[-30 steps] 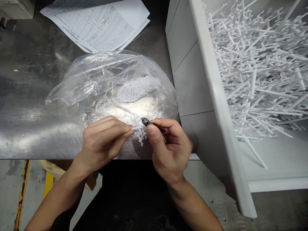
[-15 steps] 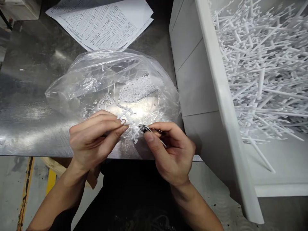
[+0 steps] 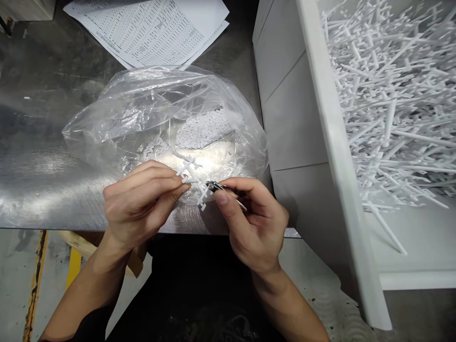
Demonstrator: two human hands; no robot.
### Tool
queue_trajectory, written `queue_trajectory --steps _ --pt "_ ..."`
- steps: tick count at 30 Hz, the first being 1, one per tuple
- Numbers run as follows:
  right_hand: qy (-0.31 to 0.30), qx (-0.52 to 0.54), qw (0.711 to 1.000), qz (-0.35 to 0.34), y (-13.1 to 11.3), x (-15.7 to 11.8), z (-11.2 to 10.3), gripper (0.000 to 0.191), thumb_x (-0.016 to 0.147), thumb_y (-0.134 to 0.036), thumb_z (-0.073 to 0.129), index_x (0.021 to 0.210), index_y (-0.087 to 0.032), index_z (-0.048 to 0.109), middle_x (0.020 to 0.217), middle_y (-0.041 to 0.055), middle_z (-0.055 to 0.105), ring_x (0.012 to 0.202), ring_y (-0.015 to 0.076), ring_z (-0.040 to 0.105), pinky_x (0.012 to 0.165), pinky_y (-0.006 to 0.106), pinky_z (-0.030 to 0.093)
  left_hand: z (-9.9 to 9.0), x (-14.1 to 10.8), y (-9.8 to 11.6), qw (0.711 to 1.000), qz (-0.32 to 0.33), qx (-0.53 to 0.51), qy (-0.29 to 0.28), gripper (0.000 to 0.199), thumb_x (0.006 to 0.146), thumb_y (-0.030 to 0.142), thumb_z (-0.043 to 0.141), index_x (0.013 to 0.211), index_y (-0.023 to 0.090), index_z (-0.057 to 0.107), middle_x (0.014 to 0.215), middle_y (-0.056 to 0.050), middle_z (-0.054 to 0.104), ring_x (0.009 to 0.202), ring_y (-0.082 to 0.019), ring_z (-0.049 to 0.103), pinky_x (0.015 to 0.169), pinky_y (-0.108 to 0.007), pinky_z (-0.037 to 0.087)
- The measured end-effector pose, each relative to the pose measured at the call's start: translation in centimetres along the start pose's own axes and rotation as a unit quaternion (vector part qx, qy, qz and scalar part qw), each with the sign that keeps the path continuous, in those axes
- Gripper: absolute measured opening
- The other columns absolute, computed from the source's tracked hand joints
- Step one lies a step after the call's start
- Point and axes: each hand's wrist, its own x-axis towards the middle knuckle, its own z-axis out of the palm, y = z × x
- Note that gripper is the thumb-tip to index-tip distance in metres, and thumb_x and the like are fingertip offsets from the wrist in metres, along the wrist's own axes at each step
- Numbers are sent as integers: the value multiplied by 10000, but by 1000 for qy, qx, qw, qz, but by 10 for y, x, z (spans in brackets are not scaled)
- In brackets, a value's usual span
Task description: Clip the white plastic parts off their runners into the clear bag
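Observation:
Between thumb and fingers, my left hand point(image 3: 146, 202) pinches a branched white plastic piece point(image 3: 188, 166) above the front of the metal table. My right hand point(image 3: 252, 218) is closed around small metal cutters point(image 3: 228, 190), whose jaws touch or lie very near the lower right branches of the piece. Right behind the hands, a clear plastic bag point(image 3: 121, 114) lies spread on the table, with a heap of small white parts point(image 3: 203, 129) in it. A smaller cluster of parts point(image 3: 156, 147) shows to its left.
Printed sheets point(image 3: 149, 33) lie behind the bag on the metal table point(image 3: 35, 156). On the right stands a tall-walled white bin point(image 3: 331, 142) holding a tangle of white plastic sprues point(image 3: 392, 104). A wooden object is below the table's front edge.
The white piece has shifted slightly right and up, with the cutters' jaws still at its branches. Both hands keep their grips. The whole view has shifted slightly.

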Motion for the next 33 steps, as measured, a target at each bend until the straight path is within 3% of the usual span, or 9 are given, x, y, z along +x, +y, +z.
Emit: queue_trajectory --steps 4,9,15,23,33 --pt "13 -34 999 -24 0 3 3 45 1013 -192 772 1016 -235 759 769 -54 705 623 86 603 592 227 515 0 2 -1 1000 -7 10 2 238 873 19 842 988 215 771 858 20 779 779 -141 745 766 -317 621" --pt "32 -23 999 -4 -2 5 5 42 1004 -197 772 997 -236 759 725 -64 672 598 82 582 561 211 497 3 3 -2 999 -31 3 7 210 888 44 840 1000 213 785 901 2 803 807 -143 759 773 -302 621" --pt "-20 25 999 7 -4 1 1 113 948 -193 838 1030 -253 788 724 -54 655 601 99 565 529 212 484 4 2 -3 1000 -10 17 11 206 883 34 845 1000 190 777 877 -8 796 792 -140 752 770 -303 615" --pt "-43 17 999 2 -2 1 -1 123 961 -212 836 1060 -257 778 694 -60 618 583 108 524 531 242 458 7 1 -4 1000 6 23 11 264 848 -15 855 1008 172 759 892 -18 797 806 -142 751 779 -302 614" --pt "-26 10 1000 -6 -2 0 1 102 998 -214 811 1086 -252 776 776 -47 687 643 101 600 585 231 522 8 -1 -2 999 3 53 2 232 886 29 834 1021 199 754 856 -3 779 771 -155 753 733 -312 614"
